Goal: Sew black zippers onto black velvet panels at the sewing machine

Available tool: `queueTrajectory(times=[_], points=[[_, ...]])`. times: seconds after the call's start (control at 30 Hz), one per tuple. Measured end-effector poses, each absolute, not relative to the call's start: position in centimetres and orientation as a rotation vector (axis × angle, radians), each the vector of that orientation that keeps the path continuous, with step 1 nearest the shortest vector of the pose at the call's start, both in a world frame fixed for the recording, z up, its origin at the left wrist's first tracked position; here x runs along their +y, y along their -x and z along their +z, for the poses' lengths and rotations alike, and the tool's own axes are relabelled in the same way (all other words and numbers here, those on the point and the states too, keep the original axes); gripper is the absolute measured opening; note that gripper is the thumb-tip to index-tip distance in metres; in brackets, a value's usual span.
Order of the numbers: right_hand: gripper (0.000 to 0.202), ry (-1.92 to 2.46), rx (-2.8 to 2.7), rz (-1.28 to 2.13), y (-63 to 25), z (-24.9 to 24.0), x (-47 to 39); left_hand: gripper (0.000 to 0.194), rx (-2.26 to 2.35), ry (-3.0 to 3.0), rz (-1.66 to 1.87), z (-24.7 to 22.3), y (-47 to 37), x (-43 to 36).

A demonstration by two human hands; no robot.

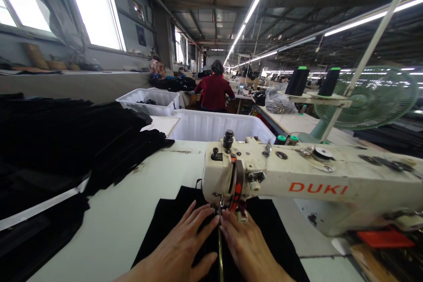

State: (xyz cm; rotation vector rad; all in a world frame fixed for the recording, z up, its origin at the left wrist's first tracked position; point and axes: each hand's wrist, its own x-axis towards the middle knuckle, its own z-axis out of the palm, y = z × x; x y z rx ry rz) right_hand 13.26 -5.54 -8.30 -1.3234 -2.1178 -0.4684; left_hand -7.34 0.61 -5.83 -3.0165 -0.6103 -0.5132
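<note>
A piece of black fabric (165,218) lies under the head of a cream sewing machine (277,172) marked DUKI. Down its middle runs a thin gold-coloured strip (220,255), up to the needle area. On the left side of the strip, my left hand (183,240) rests on the fabric, fingers stretched forward and thumb apart. My right hand (243,240) is at the strip's right side, with thumb and fingertips drawn close together on the fabric by the presser foot. The exact grip of its fingertips is partly hidden.
Stacked black fabric pieces (66,141) cover the table's left side. Beyond the machine stand a large white bin (218,125) and a smaller one (148,97). Black thread cones (297,81) and a green fan (366,97) are at right. A person in dark red (213,92) sits ahead.
</note>
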Motion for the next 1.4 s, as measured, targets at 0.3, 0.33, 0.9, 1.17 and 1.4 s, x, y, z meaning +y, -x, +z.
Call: queueTrajectory(times=[0.3, 0.33, 0.9, 1.17, 1.4], points=[[0.025, 1.529, -2.117, 0.046, -12.1, -5.8, -11.5, 0.055, -0.754, 3.117, -0.405, -5.8, 8.6, -4.5], [0.026, 1.533, -2.102, 0.131, -11.9, -5.6, -13.1, 0.063, -0.715, 3.12, -0.431, -5.8, 9.2, -6.2], [0.048, 1.399, -2.269, 0.26, -10.8, -4.3, -19.3, 0.057, -0.612, 3.085, -0.61, -8.1, 12.1, -10.4], [0.019, 1.643, -1.813, 0.112, -7.9, -5.6, -18.6, 0.064, -0.569, 2.981, -0.613, -8.0, 11.7, -11.9], [0.036, 1.609, -1.871, 0.1, -6.6, -6.3, -19.0, 0.068, -0.513, 2.937, -0.59, -7.7, 11.3, -12.3]])
